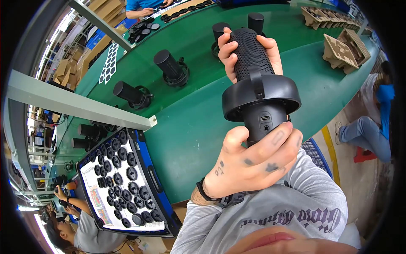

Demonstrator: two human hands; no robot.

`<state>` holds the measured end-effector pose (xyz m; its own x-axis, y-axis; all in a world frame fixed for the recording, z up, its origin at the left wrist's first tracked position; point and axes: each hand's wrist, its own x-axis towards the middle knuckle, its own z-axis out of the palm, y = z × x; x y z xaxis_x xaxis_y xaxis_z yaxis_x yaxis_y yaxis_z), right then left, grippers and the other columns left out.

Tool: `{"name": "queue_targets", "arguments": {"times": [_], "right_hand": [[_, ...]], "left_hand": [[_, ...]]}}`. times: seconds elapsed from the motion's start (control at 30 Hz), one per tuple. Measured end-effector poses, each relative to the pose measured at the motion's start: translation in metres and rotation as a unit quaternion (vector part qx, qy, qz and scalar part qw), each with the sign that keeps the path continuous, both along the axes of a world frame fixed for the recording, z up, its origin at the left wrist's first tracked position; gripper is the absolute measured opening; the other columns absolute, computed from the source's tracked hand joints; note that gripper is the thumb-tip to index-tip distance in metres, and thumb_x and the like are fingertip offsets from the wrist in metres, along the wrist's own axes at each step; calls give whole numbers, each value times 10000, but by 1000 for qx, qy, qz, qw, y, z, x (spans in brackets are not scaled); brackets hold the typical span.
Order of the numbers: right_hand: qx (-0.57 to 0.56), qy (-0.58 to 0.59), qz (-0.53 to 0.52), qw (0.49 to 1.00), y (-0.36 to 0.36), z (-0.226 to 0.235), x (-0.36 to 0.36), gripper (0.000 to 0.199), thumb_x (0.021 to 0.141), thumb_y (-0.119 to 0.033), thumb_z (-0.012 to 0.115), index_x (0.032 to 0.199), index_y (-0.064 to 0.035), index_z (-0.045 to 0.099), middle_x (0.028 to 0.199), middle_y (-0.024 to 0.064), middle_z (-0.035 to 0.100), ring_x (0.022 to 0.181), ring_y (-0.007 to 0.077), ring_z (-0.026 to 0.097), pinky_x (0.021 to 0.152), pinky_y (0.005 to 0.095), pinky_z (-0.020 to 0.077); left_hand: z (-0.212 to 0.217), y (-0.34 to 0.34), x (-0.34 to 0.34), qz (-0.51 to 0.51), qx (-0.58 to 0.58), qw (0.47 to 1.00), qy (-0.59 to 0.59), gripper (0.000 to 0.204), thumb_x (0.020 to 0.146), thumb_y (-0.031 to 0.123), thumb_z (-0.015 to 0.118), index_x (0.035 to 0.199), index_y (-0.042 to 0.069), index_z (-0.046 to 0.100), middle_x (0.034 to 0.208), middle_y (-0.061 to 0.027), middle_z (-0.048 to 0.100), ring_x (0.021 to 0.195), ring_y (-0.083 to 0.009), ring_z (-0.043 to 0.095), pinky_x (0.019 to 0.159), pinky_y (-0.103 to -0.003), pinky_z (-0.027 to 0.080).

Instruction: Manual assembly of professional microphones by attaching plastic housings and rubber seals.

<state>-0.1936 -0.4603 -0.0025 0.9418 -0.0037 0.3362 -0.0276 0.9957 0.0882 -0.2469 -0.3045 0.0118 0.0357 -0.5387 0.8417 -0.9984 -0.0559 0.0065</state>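
Both my hands hold a black microphone (253,55) upright, slightly tilted, above the green work surface (182,139). Its mesh head is at the top, and a wide black mount ring (262,91) surrounds its body. Below the ring, a small oval port and a round jack face me. My left hand (258,158) is closed around the lower end, with its fingers across the front. From behind, my right hand (229,57) wraps the mesh head, fingers at its left side and thumb at its right; the palm is hidden.
More black microphones (169,65) in ring mounts stand on the green line beyond. A blue-edged crate (154,180) with many round black parts (132,173) lies left, below a pale metal beam (80,99). Pulp trays (340,53) sit far right. Other people work at the far side, lower left and right.
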Motion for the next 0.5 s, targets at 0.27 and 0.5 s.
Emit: {"name": "queue_targets", "arguments": {"times": [0.27, 0.5], "right_hand": [[80, -34, 30, 996, 12, 8, 5, 575, 781, -145, 639, 1277, 20, 398, 1159, 113, 475, 962, 192, 539, 842, 347, 525], [-157, -338, -303, 877, -16, 7, 3, 702, 786, -259, 626, 1373, -6, 338, 1303, 209, 436, 1024, 258, 522, 924, 413, 491]], "left_hand": [[13, 22, 16, -72, -82, 987, 115, 132, 659, 200, 694, 772, 154, 646, 1015, -62, 640, 942, -252, 579, 718, -375, 411], [-2, 18, 71, -237, 159, 662, 693, 1124, 546, 181, 773, 1487, 30, 178, 1258, -158, 486, 1172, -281, 517, 947, -392, 460]]}}
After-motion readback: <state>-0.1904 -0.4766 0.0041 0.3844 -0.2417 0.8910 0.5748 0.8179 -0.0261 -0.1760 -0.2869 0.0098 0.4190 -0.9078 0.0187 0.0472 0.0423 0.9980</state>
